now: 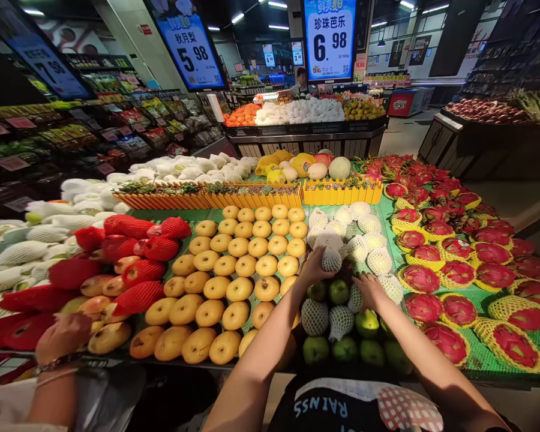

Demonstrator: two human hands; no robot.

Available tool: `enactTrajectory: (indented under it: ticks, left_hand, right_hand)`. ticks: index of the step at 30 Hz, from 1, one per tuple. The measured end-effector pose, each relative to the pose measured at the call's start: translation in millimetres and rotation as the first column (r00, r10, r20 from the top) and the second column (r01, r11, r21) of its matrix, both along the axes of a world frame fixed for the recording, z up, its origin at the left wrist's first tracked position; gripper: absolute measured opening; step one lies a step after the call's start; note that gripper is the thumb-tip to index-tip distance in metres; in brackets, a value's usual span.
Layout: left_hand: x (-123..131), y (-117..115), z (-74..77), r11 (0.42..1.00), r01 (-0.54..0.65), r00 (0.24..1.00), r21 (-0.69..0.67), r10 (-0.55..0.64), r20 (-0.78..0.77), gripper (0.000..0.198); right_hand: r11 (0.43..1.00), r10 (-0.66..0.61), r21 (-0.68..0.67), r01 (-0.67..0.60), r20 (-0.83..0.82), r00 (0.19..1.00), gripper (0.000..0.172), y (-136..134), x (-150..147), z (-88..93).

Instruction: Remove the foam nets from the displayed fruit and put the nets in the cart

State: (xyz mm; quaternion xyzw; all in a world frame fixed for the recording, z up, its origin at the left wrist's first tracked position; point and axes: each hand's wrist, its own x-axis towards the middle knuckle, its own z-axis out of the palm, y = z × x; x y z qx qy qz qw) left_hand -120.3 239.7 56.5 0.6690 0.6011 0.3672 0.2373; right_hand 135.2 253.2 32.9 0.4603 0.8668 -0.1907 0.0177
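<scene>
My left hand is closed around a fruit wrapped in white foam net, held just above a heap of green fruits. Palm down, my right hand rests on the same heap, with its fingers curled onto a netted fruit; what it grips is partly hidden. Some green fruits in the heap are bare, others sit in white nets. Behind the heap lie more netted fruits on green matting.
Rows of yellow round fruits lie left of the heap, mangoes in red nets further left. Dragon fruits in yellow nets fill the right side. A low yellow fence runs across the back. Another person's hand rests at the lower left.
</scene>
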Motion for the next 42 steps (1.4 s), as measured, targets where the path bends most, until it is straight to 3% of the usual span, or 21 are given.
enactTrajectory:
  ticks: [4, 9, 12, 15, 19, 21, 23, 26, 28, 32, 34, 37, 42]
  left_hand:
    - [16, -13, -4.9, 0.994, 0.095, 0.989, -0.048, -0.099, -0.107, 0.092]
    - [23, -27, -1.2, 0.994, 0.099, 0.98, -0.051, -0.106, -0.171, 0.102]
    - [25, -43, 2.3, 0.999, 0.034, 0.987, 0.021, -0.03, -0.161, 0.096]
    - [27, -66, 4.3, 0.981, -0.125, 0.985, 0.147, 0.14, -0.095, 0.078]
    - [34, -99, 6.6, 0.934, -0.28, 0.96, 0.222, 0.274, 0.057, 0.072]
    - [43, -113, 9.8, 0.941, -0.268, 0.96, 0.206, 0.242, 0.142, 0.07]
    - [58, -123, 15.5, 0.973, -0.175, 0.96, 0.152, 0.134, 0.247, 0.071]
    - [83, -131, 26.9, 0.997, 0.06, 0.866, 0.044, -0.074, 0.495, 0.091]
    - [97, -132, 33.3, 0.989, 0.145, 0.747, -0.007, -0.105, 0.656, 0.098]
    - [110, -129, 35.8, 0.998, 0.021, 0.561, -0.057, 0.035, 0.827, 0.075]
    - [109, -127, 32.8, 0.995, 0.0, 0.498, -0.105, 0.091, 0.863, 0.078]
    - [106, -126, 28.5, 0.972, 0.056, 0.453, -0.226, 0.178, 0.874, 0.092]
    - [102, -127, 28.8, 0.946, 0.063, 0.436, -0.318, 0.261, 0.862, 0.09]
  right_hand:
    - [1.0, 0.02, -0.012, -0.02, -0.02, 1.0, 0.108, 0, 25, 5.6]
    - [0.996, 0.074, 0.062, -0.072, -0.039, 0.996, 0.094, -5, 32, 16.9]
    - [0.988, 0.085, 0.135, -0.08, -0.028, 0.996, 0.087, -13, 31, 22.3]
    - [0.98, 0.042, 0.195, -0.028, -0.069, 0.997, 0.086, -21, 33, 25.3]
    - [0.946, -0.079, 0.272, 0.176, -0.332, 0.94, 0.076, -35, 43, 34.9]
    - [0.923, -0.098, 0.279, 0.266, -0.498, 0.862, 0.073, -47, 48, 45.9]
    - [0.918, -0.084, 0.256, 0.302, -0.62, 0.78, 0.073, -63, 47, 59.7]
    - [0.923, -0.073, 0.218, 0.318, -0.712, 0.699, 0.078, -91, 38, 78.0]
    - [0.929, -0.04, 0.223, 0.297, -0.736, 0.676, 0.081, -107, 31, 84.7]
    - [0.958, 0.09, 0.233, 0.166, -0.796, 0.599, 0.098, -129, 25, 90.8]
    - [0.964, 0.088, 0.21, 0.162, -0.829, 0.553, 0.08, -133, 27, 96.1]
    - [0.96, 0.051, 0.192, 0.204, -0.836, 0.546, 0.035, -137, 30, 107.8]
    - [0.934, 0.041, 0.234, 0.27, -0.821, 0.569, 0.028, -140, 27, 116.5]
